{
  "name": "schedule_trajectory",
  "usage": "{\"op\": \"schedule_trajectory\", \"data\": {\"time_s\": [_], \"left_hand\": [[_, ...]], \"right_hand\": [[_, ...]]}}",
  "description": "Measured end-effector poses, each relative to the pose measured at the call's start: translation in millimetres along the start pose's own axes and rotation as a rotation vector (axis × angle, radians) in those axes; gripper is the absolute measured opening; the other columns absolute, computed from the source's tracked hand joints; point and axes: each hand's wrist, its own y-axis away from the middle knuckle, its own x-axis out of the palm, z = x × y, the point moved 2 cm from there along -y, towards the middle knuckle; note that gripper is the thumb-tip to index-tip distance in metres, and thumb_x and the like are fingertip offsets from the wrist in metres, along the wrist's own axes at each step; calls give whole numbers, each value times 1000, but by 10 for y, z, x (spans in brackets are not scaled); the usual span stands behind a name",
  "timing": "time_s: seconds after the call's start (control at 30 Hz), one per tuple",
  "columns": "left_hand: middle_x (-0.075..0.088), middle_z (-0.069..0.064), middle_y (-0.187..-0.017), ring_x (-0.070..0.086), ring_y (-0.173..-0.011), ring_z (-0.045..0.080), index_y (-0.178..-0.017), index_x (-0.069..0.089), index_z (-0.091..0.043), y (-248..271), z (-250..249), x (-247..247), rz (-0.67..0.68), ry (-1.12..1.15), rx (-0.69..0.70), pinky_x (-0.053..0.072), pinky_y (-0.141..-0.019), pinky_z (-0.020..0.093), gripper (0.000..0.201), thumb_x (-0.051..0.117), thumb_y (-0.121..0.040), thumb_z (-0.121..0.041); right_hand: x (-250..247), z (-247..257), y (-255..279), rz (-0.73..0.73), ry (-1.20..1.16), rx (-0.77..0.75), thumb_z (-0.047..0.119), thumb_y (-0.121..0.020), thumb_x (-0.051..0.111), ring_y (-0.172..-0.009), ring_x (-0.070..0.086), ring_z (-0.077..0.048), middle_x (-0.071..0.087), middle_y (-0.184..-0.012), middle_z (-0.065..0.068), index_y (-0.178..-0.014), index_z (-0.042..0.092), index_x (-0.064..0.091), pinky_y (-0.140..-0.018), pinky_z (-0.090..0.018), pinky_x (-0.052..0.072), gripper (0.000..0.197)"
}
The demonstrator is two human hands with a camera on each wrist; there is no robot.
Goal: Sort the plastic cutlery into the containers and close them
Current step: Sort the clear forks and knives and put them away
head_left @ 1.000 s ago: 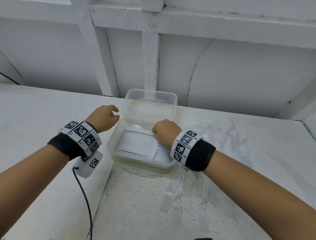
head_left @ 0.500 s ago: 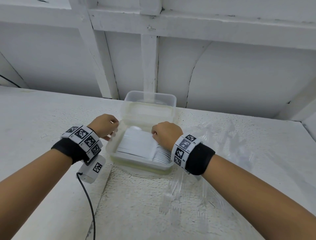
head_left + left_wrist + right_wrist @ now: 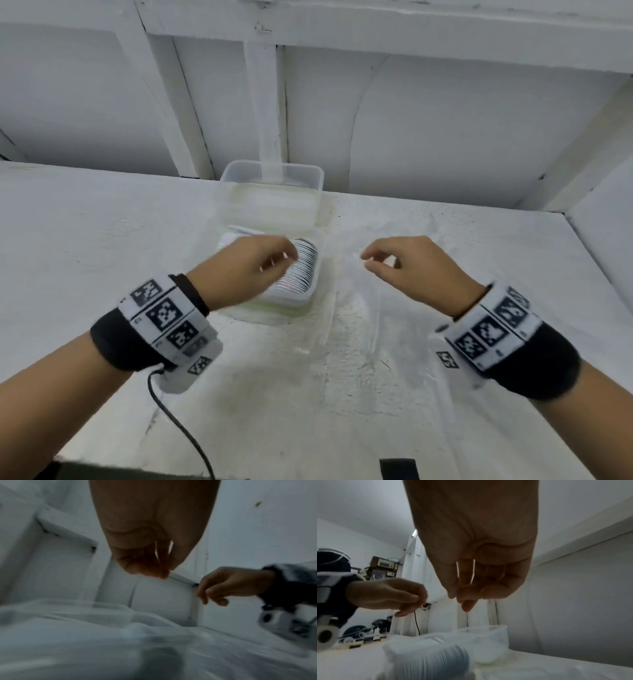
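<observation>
Head view: both hands, left (image 3: pixel 245 270) & right (image 3: pixel 416 270), loosely curled, holding nothing; clear forks (image 3: pixel 346 346) on worktop (image 3: pixel 102 240) nr invisible, so easily missed or mis-sorted w/ spoons (image 3: pixel 301 270) in container (image 3: pixel 317 274).

The surface (image 3: pixel 102 222) is painted white, as is the panelled wall (image 3: pixel 445 120) behind it. The container (image 3: pixel 272 178) is made of clear, faintly yellowish plastic, and white spoons (image 3: pixel 303 270) are stacked in it. Black wristbands (image 3: pixel 113 342) are overlaid with white bands printed with black-and-white square markers (image 3: pixel 163 313). A black cable (image 3: pixel 178 425) is seen.
</observation>
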Motion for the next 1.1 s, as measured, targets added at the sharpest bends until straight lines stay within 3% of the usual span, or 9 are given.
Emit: {"op": "schedule_trajectory", "data": {"time_s": [0.13,0.27,0.37,0.5,0.6,0.73,0.87,1.0,1.1], "left_hand": [[52,-5,-95,50,-78,0,-112,63,-18,181,-264,612,461,-114,87,34,-72,12,28,45,-93,-27],[38,3,-103,37,-80,18,-139,42,-28,258,-300,1053,550,-457,41,38,-70,28,50,39,-94,-5],[50,2,-81,28,-63,11,-97,70,-20,234,-305,1158,369,-600,232,21,-43,20,43,78,-58,-5],[49,-3,-61,29,-50,7,-48,58,-21,191,-300,1201,408,-718,330,16,-40,18,37,85,-25,-9],[56,0,-69,52,-55,13,-52,63,-20,163,-452,1173,472,-734,358,31,-45,19,27,84,-37,-15],[49,8,-112,49,-97,22,-95,63,-9,123,-437,1193,575,-793,240,37,-71,30,15,55,-84,-5],[55,1,-71,53,-56,17,-62,63,-17,112,-538,956,357,-567,366,41,-45,24,28,89,-50,-18],[60,-2,-82,46,-76,19,-80,54,-23,150,-559,718,32,-517,379,33,-63,31,9,51,-80,-31],[61,-9,-75,50,-78,16,-86,43,-25,211,-488,643,-37,-517,317,31,-75,36,8,38,-84,-31]], "right_hand": [[111,-348,449,183,87,59,32,-93,53,-64,47,8,64,-95,13,-110,27,65,-65,-12,38,22],[277,-446,704,328,150,46,33,-95,49,-75,46,-2,64,-106,9,-117,27,61,-73,-19,40,26],[333,-446,780,371,143,33,34,-96,46,-77,43,-2,62,-107,8,-119,27,59,-72,-19,36,27],[341,-423,804,386,172,3,34,-97,44,-79,44,-3,62,-107,7,-120,27,58,-73,-20,39,28],[326,-381,779,378,209,-21,34,-97,43,-79,45,-4,61,-106,7,-120,27,57,-74,-22,41,28],[314,-290,726,361,248,-99,32,-98,41,-98,54,-12,60,-109,5,-121,25,57,-79,-25,43,29],[369,-231,631,320,427,-268,27,-98,43,-113,44,-21,51,-123,1,-128,25,54,-83,-30,36,32],[515,-154,531,361,570,-417,16,-82,68,-109,50,-32,57,-118,-10,-114,21,66,-80,-41,40,32],[626,-158,482,337,728,-525,15,-44,90,-69,59,-22,61,-73,0,-70,23,71,-54,-29,43,34]]}}
